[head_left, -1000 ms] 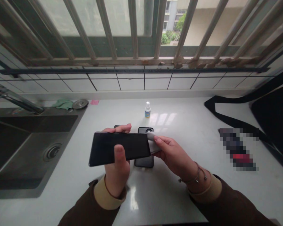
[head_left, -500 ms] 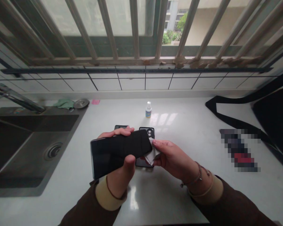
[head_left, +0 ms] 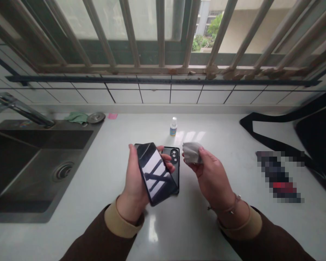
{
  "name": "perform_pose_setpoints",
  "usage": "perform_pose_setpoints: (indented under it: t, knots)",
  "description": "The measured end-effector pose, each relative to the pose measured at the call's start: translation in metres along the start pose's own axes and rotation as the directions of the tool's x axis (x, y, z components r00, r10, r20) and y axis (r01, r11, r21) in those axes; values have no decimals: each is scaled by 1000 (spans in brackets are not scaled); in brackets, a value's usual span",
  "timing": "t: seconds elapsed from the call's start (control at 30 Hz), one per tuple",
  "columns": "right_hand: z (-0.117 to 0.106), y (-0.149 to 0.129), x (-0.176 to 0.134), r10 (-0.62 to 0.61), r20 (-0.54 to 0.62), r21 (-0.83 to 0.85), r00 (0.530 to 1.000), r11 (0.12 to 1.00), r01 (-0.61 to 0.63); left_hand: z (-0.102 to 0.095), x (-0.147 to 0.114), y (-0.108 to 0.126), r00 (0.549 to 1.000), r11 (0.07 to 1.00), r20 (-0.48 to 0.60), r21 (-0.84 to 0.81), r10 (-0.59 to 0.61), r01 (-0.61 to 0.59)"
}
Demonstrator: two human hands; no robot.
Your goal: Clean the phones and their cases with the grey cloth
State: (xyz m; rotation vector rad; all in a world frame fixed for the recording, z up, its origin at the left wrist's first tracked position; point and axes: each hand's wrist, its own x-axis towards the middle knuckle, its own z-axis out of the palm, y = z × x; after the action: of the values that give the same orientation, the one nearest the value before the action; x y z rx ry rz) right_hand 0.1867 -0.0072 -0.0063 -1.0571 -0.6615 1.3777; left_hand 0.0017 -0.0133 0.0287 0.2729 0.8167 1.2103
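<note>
My left hand is closed around a dark smartphone, held tilted over the white counter with window light mirrored on its glossy face. To the right, my right hand pinches a folded grey-white cloth, apart from the phone. Behind the phone a black-rimmed phone case with camera cutouts lies on the counter, partly covered by the phone and my left fingers. Farther back stands a small white spray bottle with a blue and yellow label.
At left is a sink with a chrome faucet. A green cloth, a metal strainer lid and a pink slip lie by its corner. On the right are a black strap and a blurred-out dark item.
The phone has turned from lying sideways to slanting upright, its reflective face now showing. My right hand and the cloth have moved away from it, to the right and up.
</note>
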Motion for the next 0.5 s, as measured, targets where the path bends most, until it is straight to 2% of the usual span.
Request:
perform_pose_setpoints:
  t: [0.03,0.1,0.17,0.23,0.37,0.5]
  knots:
    - [-1,-1,0,-45,25,-83,999,995,47,-1,-1,0,987,990,77,8,-142,142]
    - [-4,-1,-2,-84,106,-240,991,965,107,-4,-4,-2,907,935,226,57,-355,351]
    - [-5,0,-4,-49,193,-333,980,936,112,-8,-5,-7,827,880,301,135,-474,455]
    - [-5,3,-6,34,244,-344,969,937,54,-11,-5,-12,795,843,284,214,-537,493]
    - [-3,8,-9,214,284,-250,935,958,-143,-11,-5,-17,777,785,190,326,-600,526]
    - [0,8,-9,244,322,-201,915,962,-186,-6,-6,-15,742,736,153,360,-652,573]
